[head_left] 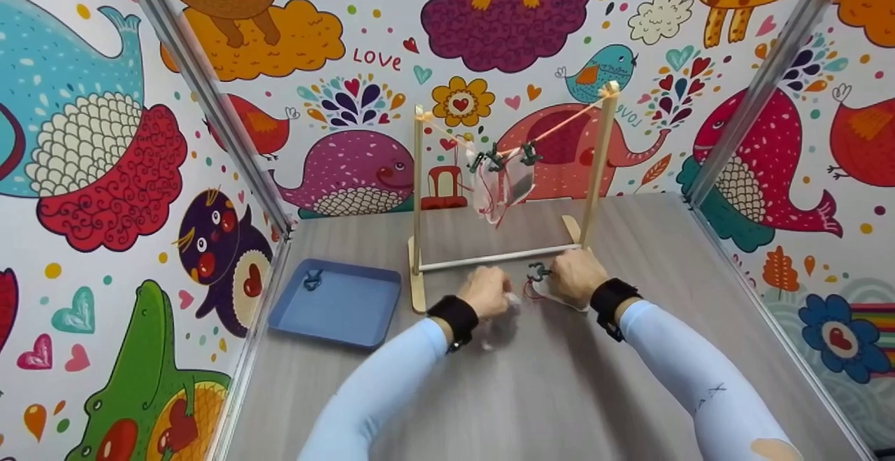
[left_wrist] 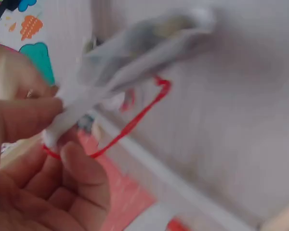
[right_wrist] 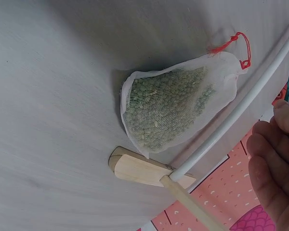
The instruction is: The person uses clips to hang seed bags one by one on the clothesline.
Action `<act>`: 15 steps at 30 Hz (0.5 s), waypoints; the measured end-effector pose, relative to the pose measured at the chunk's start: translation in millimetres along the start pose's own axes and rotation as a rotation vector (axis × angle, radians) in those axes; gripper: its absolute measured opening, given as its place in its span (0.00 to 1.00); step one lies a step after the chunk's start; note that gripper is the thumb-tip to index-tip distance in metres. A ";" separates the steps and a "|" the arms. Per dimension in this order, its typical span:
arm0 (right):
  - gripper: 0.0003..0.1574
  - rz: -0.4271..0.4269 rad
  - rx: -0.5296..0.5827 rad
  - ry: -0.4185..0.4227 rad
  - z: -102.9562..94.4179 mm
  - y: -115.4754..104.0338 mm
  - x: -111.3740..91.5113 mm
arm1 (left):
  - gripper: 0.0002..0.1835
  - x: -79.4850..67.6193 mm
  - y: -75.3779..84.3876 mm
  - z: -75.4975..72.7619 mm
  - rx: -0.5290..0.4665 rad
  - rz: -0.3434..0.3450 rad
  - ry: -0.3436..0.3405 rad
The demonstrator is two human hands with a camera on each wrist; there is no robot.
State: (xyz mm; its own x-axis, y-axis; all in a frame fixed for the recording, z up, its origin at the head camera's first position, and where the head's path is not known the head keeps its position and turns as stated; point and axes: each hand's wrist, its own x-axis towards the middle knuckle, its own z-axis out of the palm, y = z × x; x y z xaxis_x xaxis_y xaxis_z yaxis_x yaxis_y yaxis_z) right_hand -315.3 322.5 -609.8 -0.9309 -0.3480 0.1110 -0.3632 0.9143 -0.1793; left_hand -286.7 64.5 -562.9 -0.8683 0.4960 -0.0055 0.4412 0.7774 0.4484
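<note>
My left hand (head_left: 484,293) pinches the neck of a small white mesh drawstring bag (left_wrist: 149,53) with a red cord (left_wrist: 130,126). The bag is blurred, with dark contents showing through. My right hand (head_left: 577,278) pinches a dark green clip (head_left: 537,272), partly seen as a green edge in the right wrist view. Below this hand, a second mesh bag (right_wrist: 168,106) of green dried herbs lies on the table beside the rack's foot. Behind both hands, white mesh bags (head_left: 486,192) hang by dark clips (head_left: 529,153) from the orange line (head_left: 570,122).
A wooden rack holds the line between its left post (head_left: 417,195) and right post (head_left: 600,167), with a white bar (head_left: 500,258) low between them. On the left stands a blue tray (head_left: 335,317) with a dark clip (head_left: 312,279) inside. Patterned walls (head_left: 377,20) enclose the table.
</note>
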 end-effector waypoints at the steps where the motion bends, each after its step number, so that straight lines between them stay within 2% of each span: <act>1: 0.14 -0.010 0.000 0.000 -0.8 -0.1 0.5 | 0.04 -1.1 -3.8 -10.5 0.025 -0.001 -0.001; 4: 0.14 -0.073 -0.033 0.033 -3.8 -0.9 3.6 | 0.05 0.7 -17.1 -42.5 0.096 -0.034 0.018; 8: 0.16 -0.163 -0.088 0.103 -17.7 -6.0 13.3 | 0.10 7.3 -34.1 -88.4 0.154 -0.131 0.085; 12: 0.13 -0.230 -0.130 0.108 -42.8 -15.6 28.0 | 0.08 11.1 -41.1 -132.0 0.173 -0.178 0.209; 15: 0.10 -0.229 -0.154 0.034 -66.5 -24.2 38.1 | 0.05 13.8 -38.6 -159.0 0.153 -0.137 0.332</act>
State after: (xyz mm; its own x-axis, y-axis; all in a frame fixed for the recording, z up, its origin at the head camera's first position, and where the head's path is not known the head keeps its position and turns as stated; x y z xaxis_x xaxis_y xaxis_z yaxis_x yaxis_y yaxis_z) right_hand -339.4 300.9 -536.2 -0.8225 -0.5445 0.1647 -0.5514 0.8342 0.0042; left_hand -351.7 -20.1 -438.1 -0.9365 0.2513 0.2445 0.3232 0.8889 0.3245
